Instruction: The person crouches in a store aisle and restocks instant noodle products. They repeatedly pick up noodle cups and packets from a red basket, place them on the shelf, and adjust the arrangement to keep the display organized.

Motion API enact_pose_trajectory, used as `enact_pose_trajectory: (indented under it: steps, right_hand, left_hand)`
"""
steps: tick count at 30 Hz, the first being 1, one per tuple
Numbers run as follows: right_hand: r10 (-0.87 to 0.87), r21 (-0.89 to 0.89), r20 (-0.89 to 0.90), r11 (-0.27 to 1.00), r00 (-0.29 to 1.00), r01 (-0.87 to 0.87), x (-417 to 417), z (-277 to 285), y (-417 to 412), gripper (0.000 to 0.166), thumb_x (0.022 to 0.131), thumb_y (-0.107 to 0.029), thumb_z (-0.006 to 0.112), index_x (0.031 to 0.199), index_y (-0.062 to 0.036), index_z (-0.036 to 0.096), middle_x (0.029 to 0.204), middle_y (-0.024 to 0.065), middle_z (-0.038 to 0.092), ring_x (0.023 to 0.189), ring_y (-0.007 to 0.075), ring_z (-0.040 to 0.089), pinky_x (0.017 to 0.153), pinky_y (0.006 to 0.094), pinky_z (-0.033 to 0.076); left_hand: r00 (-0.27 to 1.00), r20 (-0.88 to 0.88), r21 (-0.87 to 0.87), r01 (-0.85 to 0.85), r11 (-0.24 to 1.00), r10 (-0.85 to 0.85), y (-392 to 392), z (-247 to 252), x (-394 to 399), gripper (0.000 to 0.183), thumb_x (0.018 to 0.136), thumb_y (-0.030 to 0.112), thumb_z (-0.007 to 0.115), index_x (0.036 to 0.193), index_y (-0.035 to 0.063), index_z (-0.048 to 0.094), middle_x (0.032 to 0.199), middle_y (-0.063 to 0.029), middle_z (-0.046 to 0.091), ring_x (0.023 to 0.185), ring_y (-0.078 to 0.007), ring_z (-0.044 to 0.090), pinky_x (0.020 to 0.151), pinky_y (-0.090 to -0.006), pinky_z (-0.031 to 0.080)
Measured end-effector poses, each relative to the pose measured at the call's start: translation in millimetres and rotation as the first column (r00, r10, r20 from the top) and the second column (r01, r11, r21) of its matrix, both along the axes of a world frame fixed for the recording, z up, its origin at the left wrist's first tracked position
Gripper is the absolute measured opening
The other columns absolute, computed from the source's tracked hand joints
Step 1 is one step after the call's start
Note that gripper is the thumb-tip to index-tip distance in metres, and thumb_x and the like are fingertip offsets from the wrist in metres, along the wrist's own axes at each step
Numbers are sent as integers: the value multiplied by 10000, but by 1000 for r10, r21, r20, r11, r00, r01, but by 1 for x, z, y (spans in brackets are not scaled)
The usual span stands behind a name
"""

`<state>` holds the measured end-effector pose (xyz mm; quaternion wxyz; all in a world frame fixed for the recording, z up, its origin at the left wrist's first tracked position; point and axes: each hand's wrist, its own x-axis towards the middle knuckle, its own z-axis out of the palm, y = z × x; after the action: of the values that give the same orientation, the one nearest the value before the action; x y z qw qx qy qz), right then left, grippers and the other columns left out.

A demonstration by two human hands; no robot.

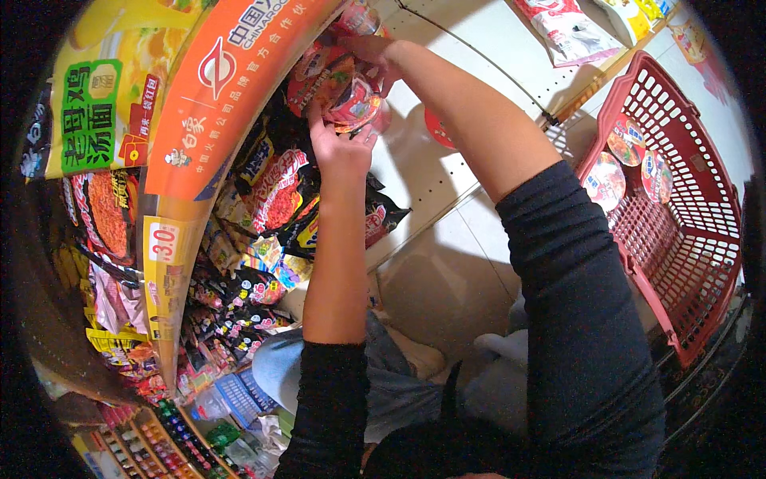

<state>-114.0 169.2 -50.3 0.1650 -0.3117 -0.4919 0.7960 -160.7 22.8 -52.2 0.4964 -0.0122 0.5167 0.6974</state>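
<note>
My left hand [342, 143] reaches up from below, its fingers around the lower side of a red instant noodle tub [356, 108]. From the upper right my right hand [380, 57] comes over the same tub, its fingers along the far side and partly in shadow. Another red noodle package [308, 81] with a food picture lies against the tub at its left. Above my right hand sits a further red tub [359, 21], partly cut off by the shelf edge. Part of a red round lid [440, 129] shows beside my right forearm.
A red plastic basket [709, 227] at the right holds three round-lidded noodle tubs [622, 164]. Black noodle packets [281, 191] fill the shelf below an orange printed edge strip [209, 90]. White perforated shelf panels [479, 72] lie beyond, with snack bags [562, 33] at the top.
</note>
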Motion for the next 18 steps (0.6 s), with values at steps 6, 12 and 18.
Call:
enact_pose_trajectory:
  steps: [6, 12, 18]
  right_hand:
    - [-101, -50, -114, 994, 988, 96, -17, -3, -6, 357, 836, -344, 437, 1082, -100, 525, 894, 86, 576, 764, 217, 528, 648, 359, 436]
    - [-48, -34, -240, 999, 970, 41, -30, -22, -5, 353, 810, -388, 475, 1018, -116, 557, 766, 32, 583, 646, 151, 511, 618, 319, 430]
    - [-59, 9, -94, 998, 994, 60, -27, -18, -11, 460, 755, -547, 494, 1011, -170, 547, 745, -11, 566, 615, 127, 503, 596, 367, 420]
  left_hand:
    - [1000, -6, 51, -28, 998, 28, 10, -9, -14, 901, 667, 551, 533, 1331, 110, 113, 1368, -145, 171, 1250, -387, 163, 1013, -509, 75]
    - [1000, -7, 60, -22, 998, 23, 19, -16, -18, 887, 665, 573, 525, 1326, 118, 146, 1361, -147, 192, 1233, -395, 203, 1013, -510, 85]
    - [1000, -26, 27, 6, 1000, -6, 13, -14, -22, 867, 682, 594, 506, 1327, 136, 151, 1364, -149, 176, 1241, -399, 171, 997, -551, 75]
